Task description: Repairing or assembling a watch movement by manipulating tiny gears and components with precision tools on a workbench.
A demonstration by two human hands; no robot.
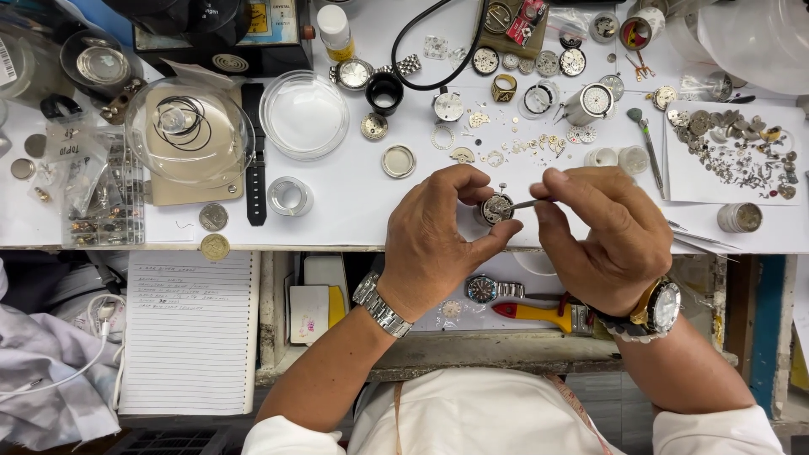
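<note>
Your left hand [438,236] curls around one small round watch movement [496,207], pinching it between thumb and fingers just above the front edge of the white counter [337,227]. Your right hand [602,232] is clenched on one thin metal tool [524,204], probably tweezers, though the view is too small to be sure; its tip touches the movement. You wear one wristwatch on each wrist.

Just beyond your hands lies a scatter of tiny wheels and plates [522,143], too many to count. To the right, one white sheet carries a heap of grey watch parts [733,152], with one green-tipped tool [647,143] beside it. To the left stand two clear round covers: a large dome [190,131] over coiled rings, and a shallower dish [303,114]. One black watch strap [255,152] lies between them. One gold ring [504,87] and one black eye loupe [384,91] sit further back. Two round coin-like discs [214,232] rest at the counter's front edge.

Below the counter, one open drawer holds a blue-dialled watch [483,289] and a yellow-handled tool [539,313], partly hidden by your wrists. One lined notepad [190,337] with handwriting lies at the left. A white bottle with a yellow label [334,32] stands at the back.
</note>
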